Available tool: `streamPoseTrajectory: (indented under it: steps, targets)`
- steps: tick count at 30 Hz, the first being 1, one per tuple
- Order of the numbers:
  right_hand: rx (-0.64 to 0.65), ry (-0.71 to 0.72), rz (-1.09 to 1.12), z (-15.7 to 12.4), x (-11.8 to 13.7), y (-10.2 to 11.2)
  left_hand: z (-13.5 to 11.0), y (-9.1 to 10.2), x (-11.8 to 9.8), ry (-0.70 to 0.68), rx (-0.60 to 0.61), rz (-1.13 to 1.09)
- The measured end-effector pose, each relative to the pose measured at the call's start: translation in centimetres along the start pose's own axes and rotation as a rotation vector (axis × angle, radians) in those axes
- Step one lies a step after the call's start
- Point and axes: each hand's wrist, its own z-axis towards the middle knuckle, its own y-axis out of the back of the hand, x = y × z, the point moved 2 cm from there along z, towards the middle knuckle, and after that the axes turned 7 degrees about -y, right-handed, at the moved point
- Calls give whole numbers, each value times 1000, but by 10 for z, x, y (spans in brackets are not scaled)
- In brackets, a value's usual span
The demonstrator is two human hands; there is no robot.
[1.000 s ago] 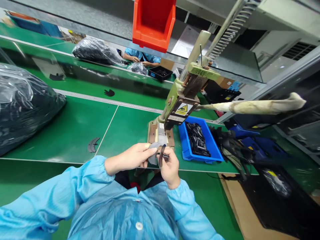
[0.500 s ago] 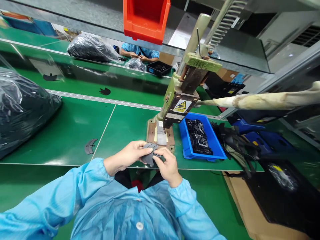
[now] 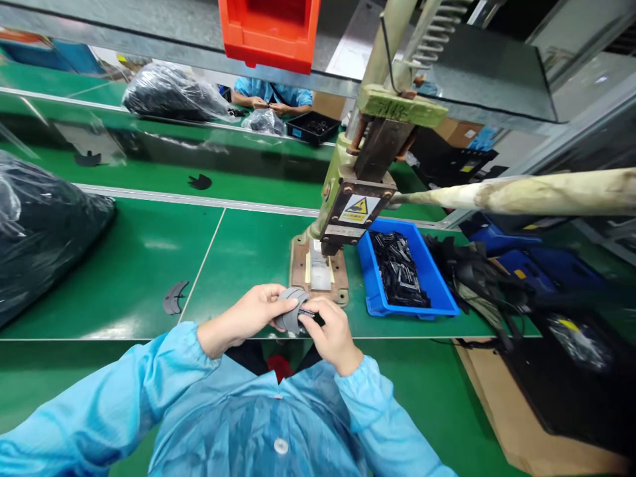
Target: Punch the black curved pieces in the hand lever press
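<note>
Unlike a second ago, the grey piece is turned grooved side up, gripped at lower centre by left hand and right hand near the front edge of the desk; centre-left is left open.

Your left hand holds a curved gray piece; your right hand pinches a small black part against it. Beyond stands a lever press, a blue bin of black parts at its right.

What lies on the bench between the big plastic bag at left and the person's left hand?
In the head view: a loose curved grey piece, then a pale line nearer the left hand.
</note>
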Motion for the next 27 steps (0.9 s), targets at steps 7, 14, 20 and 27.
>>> streamPoseTrajectory:
  steps: [7,14,20,27]
  targets:
    - [20,156,-32,0,14,0,-8,-8,4,27,12,-39]
    - [4,182,-85,1,17,1,-15,3,-1,-260,-189,196]
    - [6,168,-151,0,9,2,-25,6,3,-455,-155,690]
    - [34,194,-209,-1,10,-5,-29,-16,-2,-548,2,898]
